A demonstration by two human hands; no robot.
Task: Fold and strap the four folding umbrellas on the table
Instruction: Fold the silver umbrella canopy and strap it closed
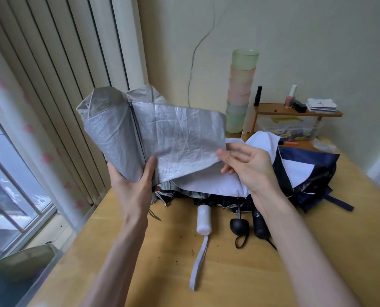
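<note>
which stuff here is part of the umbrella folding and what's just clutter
Job: silver umbrella, gripped by left hand, pinched by right hand; white-handled umbrella, knob-handled umbrella, black-handled umbrella on the table.
Lying about: pastel cup stack, nail polish bottle, wooden shelf, plastic box.

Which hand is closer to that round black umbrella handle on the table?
The right hand, pinching a flap of the silver umbrella, is just above the round black handle. The left hand grips that umbrella farther to the left.

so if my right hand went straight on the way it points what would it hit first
The right hand points left, so it meets the loose flap of the silver umbrella first, which is touching its fingers. Further on is probably the left hand, though depth is unclear.
</note>
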